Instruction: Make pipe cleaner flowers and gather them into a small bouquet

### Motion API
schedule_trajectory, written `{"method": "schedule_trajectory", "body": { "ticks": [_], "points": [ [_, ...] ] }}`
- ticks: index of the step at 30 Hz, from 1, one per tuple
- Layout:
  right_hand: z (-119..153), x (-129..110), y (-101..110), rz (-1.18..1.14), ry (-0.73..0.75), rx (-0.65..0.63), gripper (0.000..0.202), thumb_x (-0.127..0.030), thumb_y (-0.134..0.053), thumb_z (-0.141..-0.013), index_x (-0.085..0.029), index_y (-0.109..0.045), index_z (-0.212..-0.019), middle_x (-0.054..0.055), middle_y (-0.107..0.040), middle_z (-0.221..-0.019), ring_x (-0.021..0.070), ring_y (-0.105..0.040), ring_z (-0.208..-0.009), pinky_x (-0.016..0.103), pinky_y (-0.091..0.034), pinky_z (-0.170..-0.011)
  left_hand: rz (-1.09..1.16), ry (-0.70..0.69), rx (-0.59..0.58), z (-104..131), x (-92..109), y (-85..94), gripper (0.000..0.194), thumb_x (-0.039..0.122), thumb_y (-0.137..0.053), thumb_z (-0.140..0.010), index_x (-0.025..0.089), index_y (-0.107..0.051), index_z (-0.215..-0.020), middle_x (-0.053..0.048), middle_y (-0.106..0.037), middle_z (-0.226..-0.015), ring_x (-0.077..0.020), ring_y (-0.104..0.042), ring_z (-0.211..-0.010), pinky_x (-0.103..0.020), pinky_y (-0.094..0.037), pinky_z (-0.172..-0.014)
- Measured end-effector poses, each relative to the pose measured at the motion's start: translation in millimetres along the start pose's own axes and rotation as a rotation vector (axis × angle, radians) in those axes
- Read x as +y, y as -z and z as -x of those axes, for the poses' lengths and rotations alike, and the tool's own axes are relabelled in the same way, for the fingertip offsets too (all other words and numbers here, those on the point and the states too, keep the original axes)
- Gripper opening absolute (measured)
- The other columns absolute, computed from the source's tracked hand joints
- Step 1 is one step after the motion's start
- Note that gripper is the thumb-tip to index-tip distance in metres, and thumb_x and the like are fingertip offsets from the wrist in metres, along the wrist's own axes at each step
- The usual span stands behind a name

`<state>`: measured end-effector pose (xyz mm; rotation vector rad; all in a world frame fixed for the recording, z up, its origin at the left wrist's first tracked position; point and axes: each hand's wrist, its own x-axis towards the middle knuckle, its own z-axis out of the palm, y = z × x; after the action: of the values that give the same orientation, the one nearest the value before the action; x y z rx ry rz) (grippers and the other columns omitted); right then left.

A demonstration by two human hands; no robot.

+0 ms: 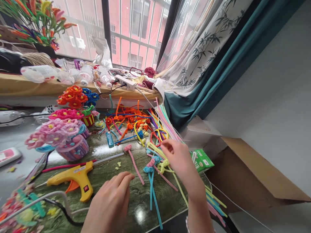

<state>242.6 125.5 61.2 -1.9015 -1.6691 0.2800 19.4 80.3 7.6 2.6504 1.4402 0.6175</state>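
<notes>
My left hand (113, 197) is low over the table's front, loosely bent, with nothing visible in it; its palm side is hidden. Just beyond it lies a pink pipe-cleaner stem with a small curled head (136, 168). My right hand (178, 158) hovers at the right, thumb and fingertips together close to the red-and-yellow-handled scissors (155, 139). Whatever the fingertips may hold is too small to make out. Below them lie blue and pink pipe-cleaner flowers (152, 163) with long stems and a pale yellow flower (164, 165).
A yellow glue gun (77, 179) lies left of centre, its cord nearby. Behind it stand potted pipe-cleaner flowers (55, 134). Orange pieces (130, 124) and loose pipe cleaners (167, 119) cover the back. A green box (202, 160) and an open carton (257, 171) are at right.
</notes>
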Motion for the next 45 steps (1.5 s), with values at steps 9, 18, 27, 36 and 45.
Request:
{"method": "schedule_trajectory", "body": {
  "ticks": [9,18,27,36,45],
  "points": [
    [105,17,-60,0.103,0.025,0.117,0.047,-0.025,-0.075,-0.071,-0.023,-0.059,-0.115,0.01,-0.064,-0.107,0.0326,-0.063,-0.098,0.046,-0.052,-0.081,-0.296,0.088,-0.39,-98,31,26.7,0.018,0.003,-0.048,-0.086,0.012,-0.063,-0.091,-0.008,-0.069,-0.088,-0.0254,-0.069,-0.089,-0.039,-0.056,-0.076],
    [110,26,-87,0.078,0.025,0.193,0.054,-0.008,-0.044,-0.085,-0.024,-0.039,-0.136,0.014,-0.05,-0.131,0.0314,-0.055,-0.117,0.046,-0.052,-0.089,-0.456,0.135,-0.322,-116,-16,12.4,0.015,0.025,-0.058,-0.092,0.013,-0.062,-0.1,-0.002,-0.067,-0.091,-0.0151,-0.066,-0.081,-0.035,-0.056,-0.075],
    [91,38,-80,0.147,0.161,0.184,0.037,-0.015,-0.043,-0.09,-0.023,-0.049,-0.125,0.014,-0.055,-0.117,0.0317,-0.058,-0.109,0.045,-0.053,-0.083,-0.4,0.153,-0.279,-81,-50,27.1,0.032,0.008,-0.029,-0.091,0.014,-0.06,-0.087,-0.012,-0.068,-0.08,-0.0297,-0.069,-0.081,-0.036,-0.046,-0.065],
    [78,12,-81,-0.082,0.17,0.236,0.013,-0.021,-0.047,-0.094,-0.023,-0.059,-0.098,0.007,-0.061,-0.093,0.0226,-0.062,-0.09,0.033,-0.049,-0.076,-0.188,0.099,-0.438,-64,-67,7.8,0.022,0.013,-0.039,-0.091,0.019,-0.06,-0.089,-0.005,-0.068,-0.09,-0.0197,-0.066,-0.077,-0.027,-0.038,-0.059],
    [52,-13,-74,-0.196,0.15,0.224,0.016,-0.022,-0.05,-0.092,-0.021,-0.065,-0.093,0.004,-0.066,-0.08,0.0163,-0.06,-0.069,0.026,-0.048,-0.065,-0.153,0.133,-0.48,-63,-73,-1.5,0.024,0.012,-0.037,-0.091,0.019,-0.06,-0.09,-0.005,-0.063,-0.09,-0.0216,-0.063,-0.075,-0.03,-0.036,-0.058]
  ]
}}
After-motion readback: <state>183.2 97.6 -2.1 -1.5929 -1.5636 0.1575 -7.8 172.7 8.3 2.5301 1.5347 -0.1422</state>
